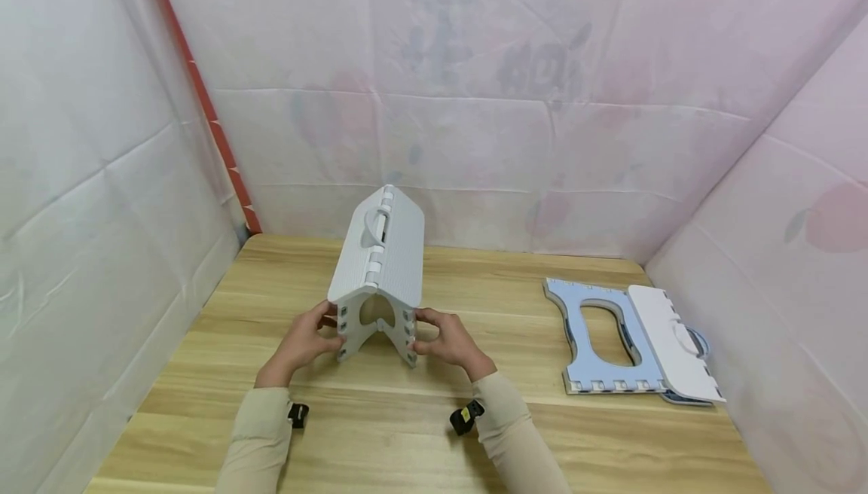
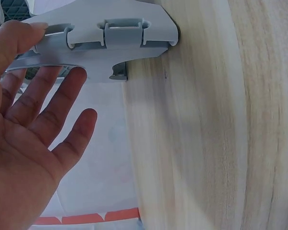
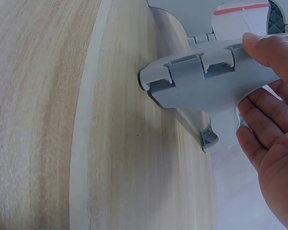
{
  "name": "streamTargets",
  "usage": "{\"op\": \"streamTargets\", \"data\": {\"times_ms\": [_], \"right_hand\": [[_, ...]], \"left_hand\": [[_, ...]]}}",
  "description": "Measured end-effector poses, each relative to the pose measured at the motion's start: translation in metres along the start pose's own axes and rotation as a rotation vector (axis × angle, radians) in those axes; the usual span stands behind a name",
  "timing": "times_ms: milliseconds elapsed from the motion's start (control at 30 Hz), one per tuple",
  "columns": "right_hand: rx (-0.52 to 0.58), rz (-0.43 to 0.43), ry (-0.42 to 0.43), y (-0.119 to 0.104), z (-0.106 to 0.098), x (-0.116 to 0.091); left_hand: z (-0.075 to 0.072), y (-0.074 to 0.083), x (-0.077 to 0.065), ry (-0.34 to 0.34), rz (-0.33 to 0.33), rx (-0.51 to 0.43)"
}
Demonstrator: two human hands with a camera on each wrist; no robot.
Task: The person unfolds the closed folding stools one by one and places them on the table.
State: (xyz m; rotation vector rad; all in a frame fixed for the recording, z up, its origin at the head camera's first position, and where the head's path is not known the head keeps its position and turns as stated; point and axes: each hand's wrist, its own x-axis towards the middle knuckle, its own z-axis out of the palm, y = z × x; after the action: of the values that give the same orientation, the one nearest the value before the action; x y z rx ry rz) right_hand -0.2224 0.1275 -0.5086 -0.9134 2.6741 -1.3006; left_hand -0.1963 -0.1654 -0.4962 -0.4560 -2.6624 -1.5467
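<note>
Wooden table; left grip, right grip pinch grey stool; far legs hidden.

A wooden surface, pale yellow-brown with streaky grain running from side to side, spreads beneath and beyond both hands. Between the left hand and the right hand, a light grey folding step stool appears to stand on it, half unfolded, its two seat panels sloping like a roof. Well to the right of the right hand, a blue-and-white folding step stool lies folded flat, its blue leg frame toward that hand, its white seat panel farther away.
</note>
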Motion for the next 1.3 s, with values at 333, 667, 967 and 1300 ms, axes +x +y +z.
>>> {"op": "streamTargets", "data": {"times_ms": [333, 667, 967, 1300], "right_hand": [[0.006, -0.008, 0.005, 0.002, -0.002, 0.000], [0.020, 0.006, -0.001, 0.004, -0.003, 0.003], [0.034, 0.022, -0.005, 0.005, -0.004, 0.002], [0.044, 0.013, 0.003, 0.003, 0.000, 0.002]], "left_hand": [[-0.010, 0.030, -0.006, -0.017, 0.017, -0.015], [-0.007, -0.010, 0.003, 0.002, 0.023, -0.001], [-0.006, -0.012, 0.004, 0.008, 0.020, -0.021], [-0.007, -0.010, 0.002, 0.008, 0.016, -0.012]]}}
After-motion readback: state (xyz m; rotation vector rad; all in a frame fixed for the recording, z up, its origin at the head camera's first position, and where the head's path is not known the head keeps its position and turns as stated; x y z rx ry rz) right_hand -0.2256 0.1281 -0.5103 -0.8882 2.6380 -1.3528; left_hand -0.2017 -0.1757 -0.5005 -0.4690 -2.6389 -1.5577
